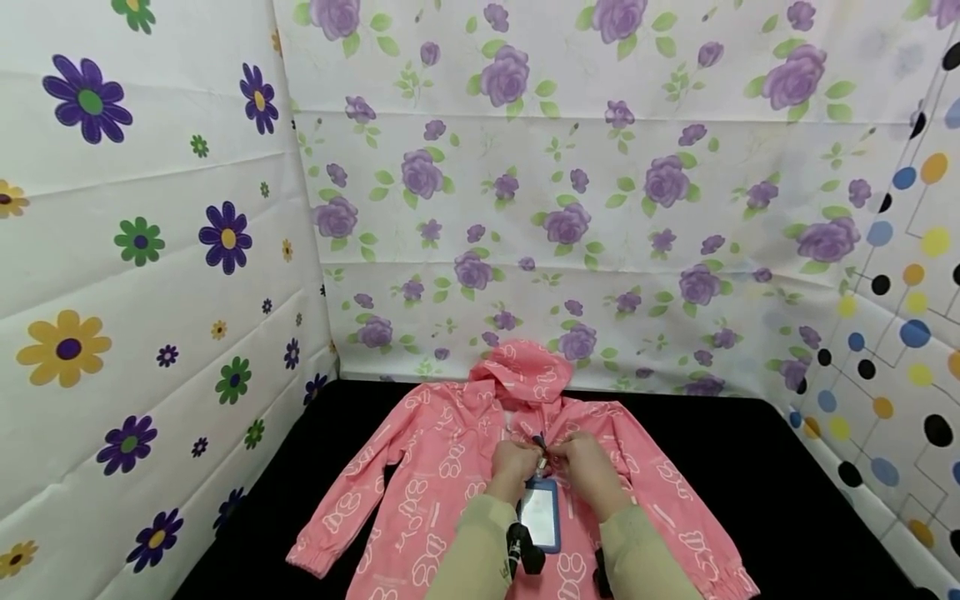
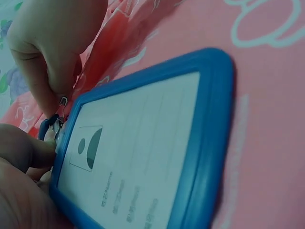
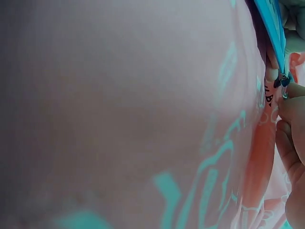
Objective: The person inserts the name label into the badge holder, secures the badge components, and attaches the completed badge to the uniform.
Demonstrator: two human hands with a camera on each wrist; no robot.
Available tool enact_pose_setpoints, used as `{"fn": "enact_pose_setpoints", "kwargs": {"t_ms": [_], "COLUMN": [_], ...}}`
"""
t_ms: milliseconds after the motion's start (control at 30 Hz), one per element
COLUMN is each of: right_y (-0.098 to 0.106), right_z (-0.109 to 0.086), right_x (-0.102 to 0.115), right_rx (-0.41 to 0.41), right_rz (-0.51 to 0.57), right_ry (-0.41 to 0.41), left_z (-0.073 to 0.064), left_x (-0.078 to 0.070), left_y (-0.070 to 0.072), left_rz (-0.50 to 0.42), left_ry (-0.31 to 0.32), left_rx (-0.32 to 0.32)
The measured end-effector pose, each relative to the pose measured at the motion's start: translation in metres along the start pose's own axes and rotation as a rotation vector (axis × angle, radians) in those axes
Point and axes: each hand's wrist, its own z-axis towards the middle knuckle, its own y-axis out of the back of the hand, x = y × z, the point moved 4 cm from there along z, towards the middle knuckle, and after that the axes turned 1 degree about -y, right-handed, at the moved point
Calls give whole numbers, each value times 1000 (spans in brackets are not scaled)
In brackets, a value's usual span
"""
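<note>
A blue-framed badge holder [image 1: 542, 515] with a white card inside lies over the front of a pink hooded jacket [image 1: 427, 492]. My left hand [image 1: 516, 463] pinches the metal clip at the badge holder's top end; in the left wrist view that thumb [image 2: 28, 150] sits right at the frame's corner. Close beside it, my right hand [image 1: 588, 471] pinches a small metal clasp [image 2: 63, 101] on the dark strap of the badge holder. From the right wrist, the right fingers [image 3: 291, 112] show at the clasp, with the blue frame edge [image 3: 272, 28] above.
The jacket lies spread with both sleeves out and its hood [image 1: 521, 371] toward the back, on a black table [image 1: 787, 483]. Flowered white sheets [image 1: 480, 208] stand behind and at the left, and a dotted sheet [image 1: 885, 375] at the right.
</note>
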Motion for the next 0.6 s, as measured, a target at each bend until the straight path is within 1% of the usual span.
{"fn": "enact_pose_setpoints", "kwargs": {"t_ms": [100, 200, 267, 333, 400, 500, 600], "right_y": [-2, -2, -1, 0, 0, 1, -1], "right_z": [0, -1, -1, 0, 1, 2, 0], "right_x": [-4, -10, -11, -11, -9, -7, -9], "right_rx": [22, 5, -7, -4, 9, 24, 34], "right_rz": [55, 142, 199, 232, 255, 279, 312], "right_ry": [-111, -237, -306, -337, -339, -326, -347], "left_z": [0, -2, -3, -2, -1, 0, -1], "left_x": [1, 0, -1, -1, -1, -1, -2], "left_y": [0, 1, 1, 1, 0, 0, 0], "left_rz": [-18, -32, -39, -42, -42, -47, -66], "left_ry": [9, -8, -2, 3, 5, -11, -36], "left_rx": [31, 52, 62, 73, 80, 92, 101]}}
